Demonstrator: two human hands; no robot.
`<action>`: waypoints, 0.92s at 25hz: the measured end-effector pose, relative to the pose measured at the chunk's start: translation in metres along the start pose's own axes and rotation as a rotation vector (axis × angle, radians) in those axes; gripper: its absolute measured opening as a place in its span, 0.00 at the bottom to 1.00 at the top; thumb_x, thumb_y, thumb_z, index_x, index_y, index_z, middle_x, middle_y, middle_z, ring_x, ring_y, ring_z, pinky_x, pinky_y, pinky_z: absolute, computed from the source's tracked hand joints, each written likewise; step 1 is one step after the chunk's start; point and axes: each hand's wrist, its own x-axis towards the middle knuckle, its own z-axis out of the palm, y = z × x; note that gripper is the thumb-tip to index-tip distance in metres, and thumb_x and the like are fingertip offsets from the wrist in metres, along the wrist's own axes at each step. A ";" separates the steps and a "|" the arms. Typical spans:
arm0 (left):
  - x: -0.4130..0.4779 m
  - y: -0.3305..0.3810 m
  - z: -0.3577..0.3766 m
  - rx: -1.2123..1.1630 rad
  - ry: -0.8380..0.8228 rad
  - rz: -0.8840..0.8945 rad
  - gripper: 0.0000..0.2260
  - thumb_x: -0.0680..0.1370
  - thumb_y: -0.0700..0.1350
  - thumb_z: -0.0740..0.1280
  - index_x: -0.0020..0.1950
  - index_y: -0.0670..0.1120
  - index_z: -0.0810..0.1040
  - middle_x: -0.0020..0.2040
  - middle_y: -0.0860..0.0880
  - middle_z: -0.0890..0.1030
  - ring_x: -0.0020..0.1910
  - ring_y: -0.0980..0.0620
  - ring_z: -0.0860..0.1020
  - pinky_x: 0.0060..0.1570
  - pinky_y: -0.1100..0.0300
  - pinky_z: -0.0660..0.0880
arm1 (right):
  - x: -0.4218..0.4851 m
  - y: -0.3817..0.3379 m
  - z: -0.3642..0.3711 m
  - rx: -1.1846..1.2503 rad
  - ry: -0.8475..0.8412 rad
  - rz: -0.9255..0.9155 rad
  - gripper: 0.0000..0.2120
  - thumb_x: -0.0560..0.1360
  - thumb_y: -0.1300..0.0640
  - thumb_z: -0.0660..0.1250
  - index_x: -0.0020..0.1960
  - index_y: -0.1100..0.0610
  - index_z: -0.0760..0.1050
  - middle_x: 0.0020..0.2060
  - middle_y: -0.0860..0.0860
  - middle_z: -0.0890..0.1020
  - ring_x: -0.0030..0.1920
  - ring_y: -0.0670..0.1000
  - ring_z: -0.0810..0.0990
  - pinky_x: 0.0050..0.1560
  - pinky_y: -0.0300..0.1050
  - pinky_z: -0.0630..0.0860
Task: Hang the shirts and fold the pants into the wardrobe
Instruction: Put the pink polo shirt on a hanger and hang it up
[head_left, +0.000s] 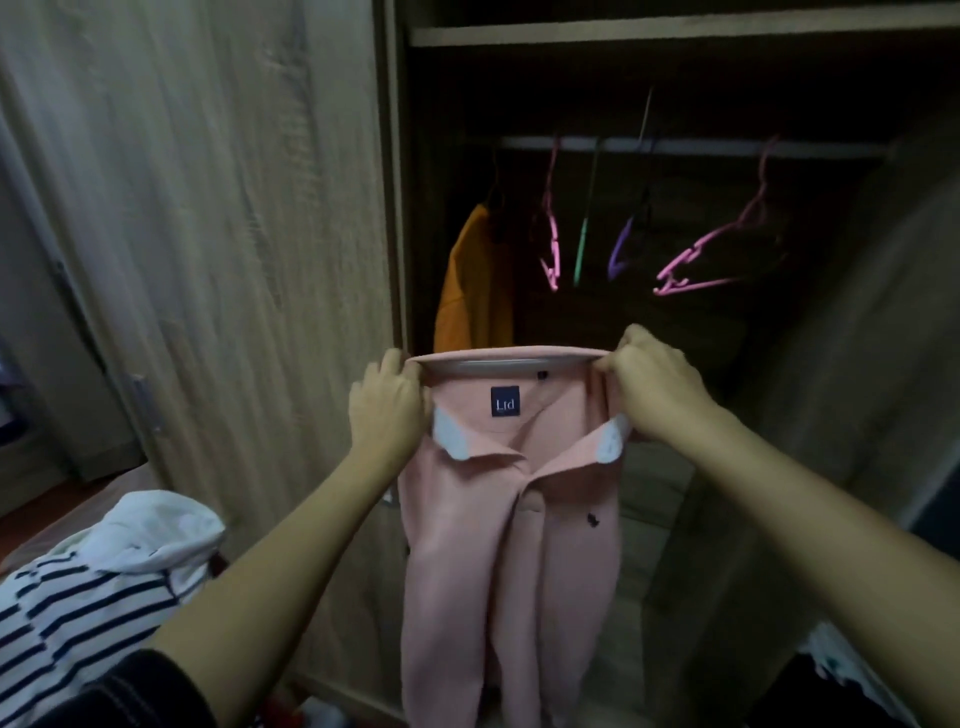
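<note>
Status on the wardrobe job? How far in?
Early. Done: one orange garment hangs on the rail. In hand: pink polo shirt, left hand and right hand gripping its collar. Left: striped top and white garment piled at lower left; no folded pants visible.

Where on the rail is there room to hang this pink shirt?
Free rail between the purple hanger and the right pink hanger, and right of that hanger. Crowded from the orange shirt to the purple hanger.
</note>
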 end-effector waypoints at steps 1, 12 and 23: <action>-0.005 0.010 0.007 -0.014 -0.105 -0.070 0.10 0.73 0.43 0.65 0.51 0.39 0.75 0.51 0.41 0.73 0.43 0.40 0.76 0.36 0.51 0.73 | -0.003 0.000 0.003 0.030 -0.032 0.040 0.13 0.77 0.59 0.59 0.59 0.55 0.76 0.50 0.54 0.70 0.46 0.56 0.72 0.39 0.46 0.68; 0.038 0.029 -0.006 0.129 -0.626 0.026 0.10 0.74 0.45 0.70 0.53 0.48 0.84 0.52 0.45 0.83 0.51 0.44 0.80 0.50 0.55 0.76 | -0.006 0.049 0.009 -0.159 -0.443 0.306 0.11 0.72 0.55 0.70 0.53 0.55 0.82 0.44 0.53 0.82 0.33 0.49 0.78 0.34 0.39 0.76; 0.018 0.038 -0.007 0.175 -0.481 0.010 0.10 0.74 0.43 0.68 0.55 0.47 0.81 0.53 0.42 0.80 0.52 0.39 0.78 0.46 0.49 0.75 | -0.016 0.041 0.032 0.045 -0.494 0.326 0.14 0.69 0.62 0.71 0.54 0.56 0.81 0.48 0.54 0.82 0.42 0.51 0.82 0.43 0.43 0.82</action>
